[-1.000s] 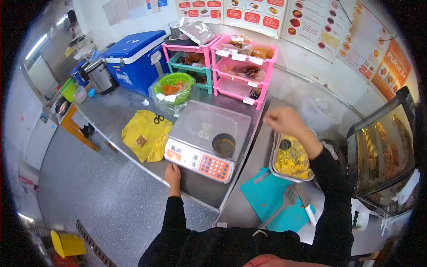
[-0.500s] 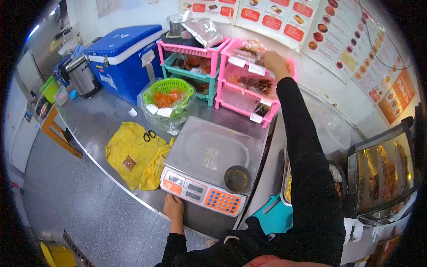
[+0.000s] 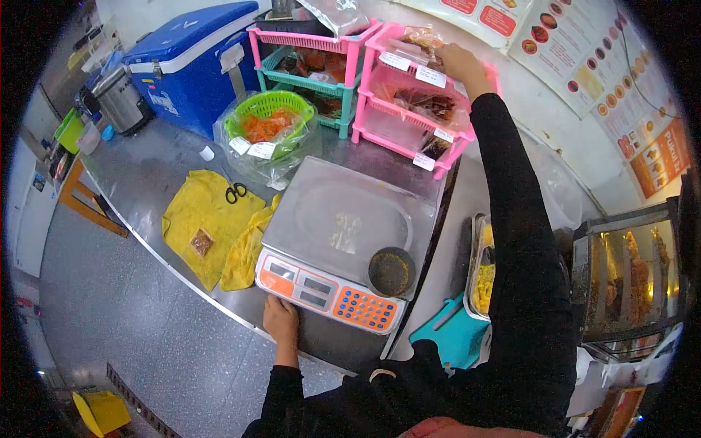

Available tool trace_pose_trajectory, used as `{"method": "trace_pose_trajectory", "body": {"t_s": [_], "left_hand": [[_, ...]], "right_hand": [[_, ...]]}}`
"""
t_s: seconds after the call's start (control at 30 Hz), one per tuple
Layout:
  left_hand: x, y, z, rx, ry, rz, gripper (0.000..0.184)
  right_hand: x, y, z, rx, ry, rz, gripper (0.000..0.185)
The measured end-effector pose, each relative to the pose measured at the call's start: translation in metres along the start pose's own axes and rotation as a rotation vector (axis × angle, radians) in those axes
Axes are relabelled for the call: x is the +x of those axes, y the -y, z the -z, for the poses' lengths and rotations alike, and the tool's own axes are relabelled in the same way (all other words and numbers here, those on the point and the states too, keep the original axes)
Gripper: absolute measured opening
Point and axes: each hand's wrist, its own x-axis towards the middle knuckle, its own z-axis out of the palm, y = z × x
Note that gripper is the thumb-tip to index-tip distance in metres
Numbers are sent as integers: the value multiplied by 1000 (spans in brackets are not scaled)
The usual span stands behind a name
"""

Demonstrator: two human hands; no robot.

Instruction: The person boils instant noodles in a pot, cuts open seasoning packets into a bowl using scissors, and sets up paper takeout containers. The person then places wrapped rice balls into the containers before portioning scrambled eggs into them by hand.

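My right hand (image 3: 463,67) reaches into the top tier of a pink rack (image 3: 371,52), beside a clear plastic packet (image 3: 416,47) of dark food. Its fingers curl downward and their tips are hidden among the packets. At the counter's front edge, my left hand (image 3: 281,320) lies against the front of a weighing scale (image 3: 343,223), fingers bent together; whatever they grip is hidden. A small dark round bowl (image 3: 391,271) stands on the scale's right front corner. Left of the scale, a small brown packet (image 3: 201,242) and black-handled scissors (image 3: 235,193) lie on a yellow cloth (image 3: 191,212).
Behind the scale stands a green basket (image 3: 310,117) of orange food in clear plastic. Further left is a blue cooler box (image 3: 179,73). A pink-and-green rack (image 3: 303,36) stands at the back. A yellow-filled tray (image 3: 482,288) and a teal board (image 3: 456,339) lie right of the scale.
The view has tilted down, so things sit higher in the picture. My right hand stays at the pink rack's top tier, and my left hand stays by the scale's front edge.
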Motion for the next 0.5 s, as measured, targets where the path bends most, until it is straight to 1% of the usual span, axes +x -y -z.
{"method": "trace_pose_trajectory", "body": {"t_s": [0.07,0.1,0.13,0.2,0.27,0.3,0.33,0.37,0.4,0.5], "left_hand": [[-1,0,1,-22,-23,-15,16],[-1,-2,3,-23,-25,-12,16],[-1,-3,5,-15,2,11,16],[0,-4,6,-11,23,36,16],[-1,-3,5,-51,-15,-14,16],[-1,-2,5,-56,-20,-14,16],[-1,-2,5,-62,-14,-9,16],[-1,-2,5,-69,-8,-4,16],[0,-1,3,-74,-14,-4,16],[-1,1,3,-57,7,19,16]], "right_hand": [[-5,-1,-2,9,-134,91,19],[-8,1,2,9,-136,94,19],[-10,2,9,-4,-113,96,13],[-12,6,19,-20,-97,100,14],[-10,9,28,141,-3,-56,12],[-7,3,22,138,-10,-54,12],[-2,-10,6,239,-85,-99,17],[2,-16,0,341,-160,-143,29],[-1,-18,4,377,-195,-152,34],[3,-20,11,439,-186,-197,37]]}}
